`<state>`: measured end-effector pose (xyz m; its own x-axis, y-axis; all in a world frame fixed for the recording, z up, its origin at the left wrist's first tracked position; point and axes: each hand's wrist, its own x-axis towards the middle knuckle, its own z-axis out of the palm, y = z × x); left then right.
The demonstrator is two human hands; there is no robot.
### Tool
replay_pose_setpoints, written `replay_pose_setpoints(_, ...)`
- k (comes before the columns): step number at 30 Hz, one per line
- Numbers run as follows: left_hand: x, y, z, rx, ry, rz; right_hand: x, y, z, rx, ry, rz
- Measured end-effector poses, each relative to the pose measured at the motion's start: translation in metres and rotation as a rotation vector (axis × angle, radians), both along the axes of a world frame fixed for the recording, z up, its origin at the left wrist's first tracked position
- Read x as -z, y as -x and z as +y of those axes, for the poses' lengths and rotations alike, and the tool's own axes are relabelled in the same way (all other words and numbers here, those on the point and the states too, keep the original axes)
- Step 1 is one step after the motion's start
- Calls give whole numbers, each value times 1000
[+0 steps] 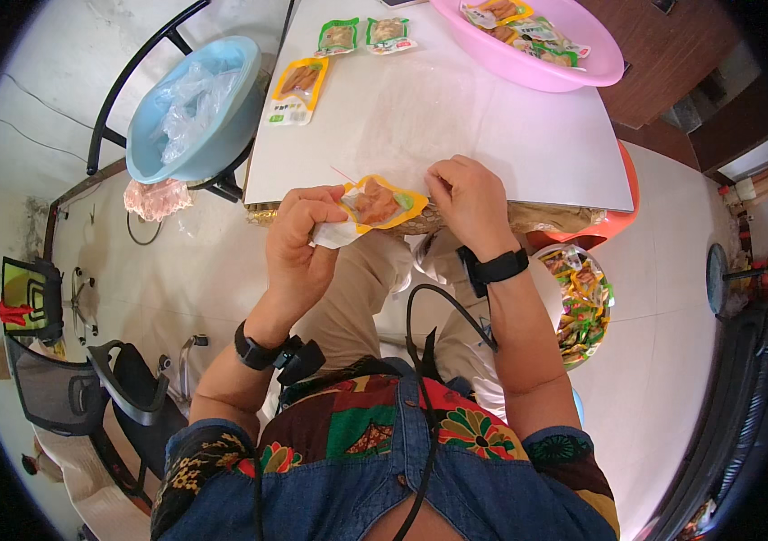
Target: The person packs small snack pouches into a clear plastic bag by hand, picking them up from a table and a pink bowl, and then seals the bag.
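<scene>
My left hand [306, 240] grips a yellow-edged snack packet [377, 203] by its white end, over the table's near edge. Brown food shows through the packet's clear window. A thin reddish strip [343, 174] sticks out beyond its upper edge. Close to the packet's right tip is my right hand [470, 199], its fingers curled; whether they pinch anything is hidden. Farther back on the white table [533, 149] lie another yellow packet [298, 91] and two green-edged packets, one on the left [338, 36] and one on the right [387, 34].
A pink basin [580, 71] holding packets stands at the table's back right. Left of the table, a blue basin [242, 88] contains clear plastic bags. Beside my right leg, a round container of packets [583, 304] sits low. An orange stool [627, 182] shows under the table's right edge.
</scene>
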<state>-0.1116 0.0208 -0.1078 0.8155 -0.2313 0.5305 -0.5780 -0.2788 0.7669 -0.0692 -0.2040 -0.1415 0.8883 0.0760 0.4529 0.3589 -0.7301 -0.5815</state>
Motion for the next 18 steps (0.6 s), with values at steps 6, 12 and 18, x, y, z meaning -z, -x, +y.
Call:
replay_pose_setpoints(6, 19, -10, -7, -65, -79, -153, -2, 0, 0, -8, 13, 25)
replay_pose_setpoints(12, 35, -25, -17, -159, -53, -279, -1, 0, 0, -18, 31, -9)
replay_pose_setpoints(18, 33, -21, -13, -124, -717, -451, 0, 1, -2, -22, 42, 4)
